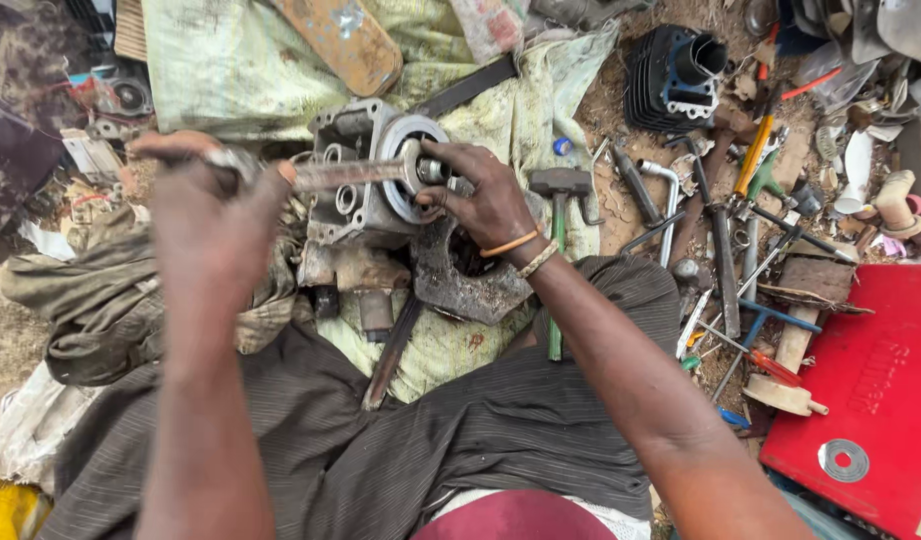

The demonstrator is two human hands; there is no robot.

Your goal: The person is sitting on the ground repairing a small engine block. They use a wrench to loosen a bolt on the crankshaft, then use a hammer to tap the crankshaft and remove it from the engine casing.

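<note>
the left hand (205, 205) is raised in front of the camera, a little blurred, and its fingers are wrapped tight around the near end of a long rusty metal bar (350, 174). the bar runs to the right, level, and its far end meets the round opening of a grey engine casing (365, 175). the casing sits on a dirty pale cloth (460, 345) on the ground, between the person's knees and just beyond the dark striped robe. the right hand (485, 195) lies on the right side of the casing; its fingers are curled and pinch the small metal part at the tip of the bar, close to the opening. an orange band is on this wrist. just to the right of this hand a hammer (560, 190) lies on the cloth. further right, wrenches and screwdrivers are spread on the soil, a black finned cylinder (670, 80) stands far, and a red box (870, 390) is near at the right edge.
</note>
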